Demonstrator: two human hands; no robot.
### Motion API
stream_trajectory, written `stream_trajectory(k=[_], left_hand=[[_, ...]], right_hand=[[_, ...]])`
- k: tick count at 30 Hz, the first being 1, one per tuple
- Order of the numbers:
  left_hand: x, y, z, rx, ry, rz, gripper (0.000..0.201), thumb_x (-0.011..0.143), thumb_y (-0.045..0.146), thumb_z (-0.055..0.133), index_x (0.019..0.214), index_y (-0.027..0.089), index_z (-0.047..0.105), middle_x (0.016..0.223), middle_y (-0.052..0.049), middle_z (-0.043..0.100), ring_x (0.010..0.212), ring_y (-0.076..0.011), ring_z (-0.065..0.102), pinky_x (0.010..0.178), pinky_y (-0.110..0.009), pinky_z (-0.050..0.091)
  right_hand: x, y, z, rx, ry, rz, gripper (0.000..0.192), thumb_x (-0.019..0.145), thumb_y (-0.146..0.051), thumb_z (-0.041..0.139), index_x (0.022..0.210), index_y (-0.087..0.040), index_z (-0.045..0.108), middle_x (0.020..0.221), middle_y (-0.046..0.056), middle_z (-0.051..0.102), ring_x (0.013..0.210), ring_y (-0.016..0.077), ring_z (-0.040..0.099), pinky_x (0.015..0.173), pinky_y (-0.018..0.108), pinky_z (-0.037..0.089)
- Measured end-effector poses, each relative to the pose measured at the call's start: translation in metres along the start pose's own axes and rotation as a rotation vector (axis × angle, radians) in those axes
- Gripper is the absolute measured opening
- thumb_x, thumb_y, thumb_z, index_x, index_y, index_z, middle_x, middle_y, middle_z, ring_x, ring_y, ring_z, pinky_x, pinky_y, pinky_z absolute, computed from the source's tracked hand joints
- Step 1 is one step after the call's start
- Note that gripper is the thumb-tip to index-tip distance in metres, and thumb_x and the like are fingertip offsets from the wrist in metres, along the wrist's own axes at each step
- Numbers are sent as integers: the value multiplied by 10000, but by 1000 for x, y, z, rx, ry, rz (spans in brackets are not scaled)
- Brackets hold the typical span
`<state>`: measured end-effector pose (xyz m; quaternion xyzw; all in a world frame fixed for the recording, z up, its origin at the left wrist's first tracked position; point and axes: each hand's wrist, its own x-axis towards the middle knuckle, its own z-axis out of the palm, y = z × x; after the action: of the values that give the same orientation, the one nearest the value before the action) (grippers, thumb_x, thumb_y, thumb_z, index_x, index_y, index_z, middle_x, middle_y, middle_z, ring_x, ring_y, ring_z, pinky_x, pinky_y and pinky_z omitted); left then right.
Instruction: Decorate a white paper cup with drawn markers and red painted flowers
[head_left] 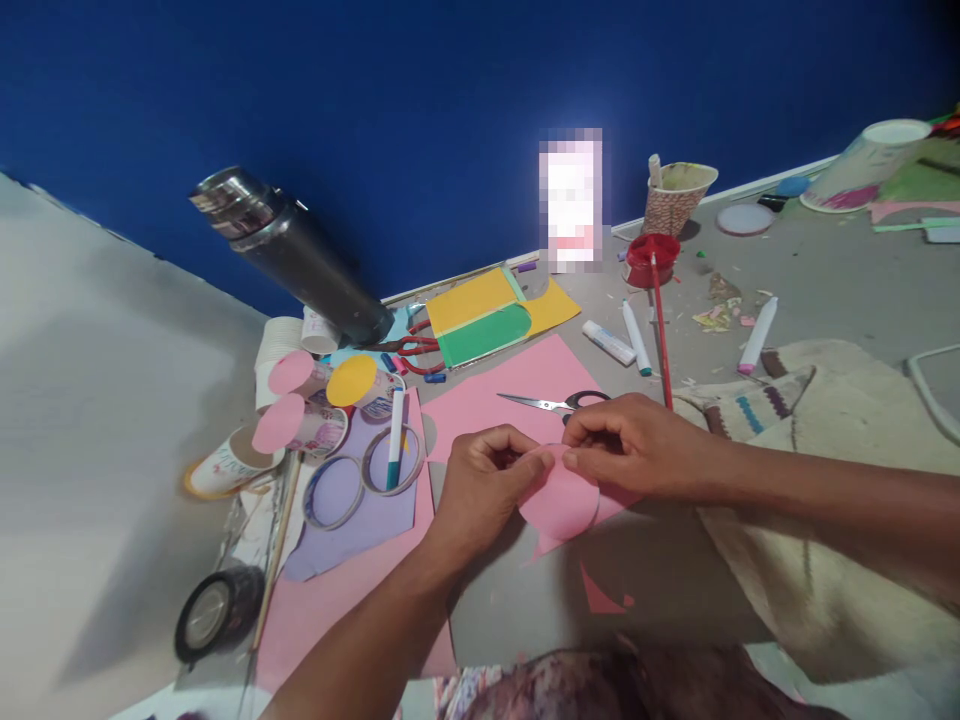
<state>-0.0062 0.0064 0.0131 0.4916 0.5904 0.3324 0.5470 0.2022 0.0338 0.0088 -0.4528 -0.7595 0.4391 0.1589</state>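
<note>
A round pink paper disc is pinched along its upper edge by both hands. My left hand grips it from the left, thumb on top. On the right, my right hand holds the same edge between thumb and fingertips, close to the other thumb. Beneath lies a larger pink paper sheet. A pair of scissors rests on that sheet just beyond my right hand, its black handles partly hidden. Below the disc, a small pink paper scrap lies on the grey table.
At left stand decorated paper cups, two tape rings on purple paper, and a roll of black tape. A dark flask leans behind them. Markers, a red paint pot and a cloth lie right.
</note>
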Motion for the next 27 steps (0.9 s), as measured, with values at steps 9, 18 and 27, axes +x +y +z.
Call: stream_trajectory(k=[9,18,27], left_hand=[[2,0,-3,-45,-61,24,204,748,333,787,671,156,722,658,-11,620,648,-121,486,610,-254,367],[0,0,-2,-16,-142,-33,259,727,376,802,676,145,697,652,-3,576,640,-120,454,606,-265,329],[1,2,-4,-70,-6,-58,301,693,398,799,600,164,634,597,15,530,599,-108,414,584,-267,292]], right_hand=[[1,1,0,21,81,-59,217,845,-249,579,649,-197,658,597,-10,633,581,120,523,607,270,355],[1,-3,-1,51,60,-32,228,831,-283,581,640,-194,670,592,-4,634,580,127,517,583,269,359],[3,2,-10,413,95,156,326,916,-466,616,814,-175,722,740,46,742,569,135,591,583,284,489]])
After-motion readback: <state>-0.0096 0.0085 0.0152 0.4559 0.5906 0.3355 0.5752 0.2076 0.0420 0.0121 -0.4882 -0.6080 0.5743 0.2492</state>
